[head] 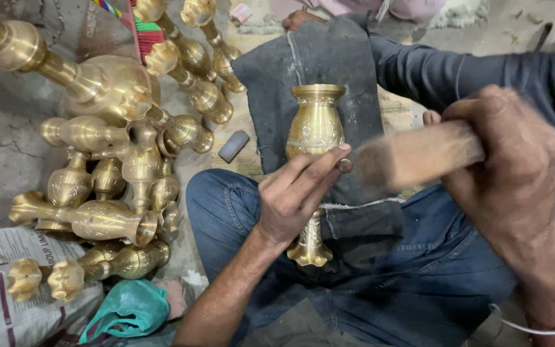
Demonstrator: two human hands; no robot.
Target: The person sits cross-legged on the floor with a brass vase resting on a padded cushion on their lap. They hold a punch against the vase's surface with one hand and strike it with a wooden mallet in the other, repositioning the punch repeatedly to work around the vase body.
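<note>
Resting across a dark cloth [329, 71] on the lap, brass vase [316, 132] lies steadied for engraving; left hand [293, 193] pinches a small punch [344, 166] against its body. Right hand [515, 167], fingers wrapped tight, grips a blurred wooden mallet [412, 157]; more brass vases [107, 193] heaped on the left side.

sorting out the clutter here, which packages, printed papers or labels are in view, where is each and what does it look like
Sheet of printed newspaper: bottom left on the floor, under the brass vases; greyish white, dark print, a red line.
Crumpled teal plastic bag: bottom centre-left, beside the person's knee; soft, bunched, no print seen.
Small pale pink-and-white packet or roll: top centre on the floor; too small to tell more.
No screens or signs in view.
</note>
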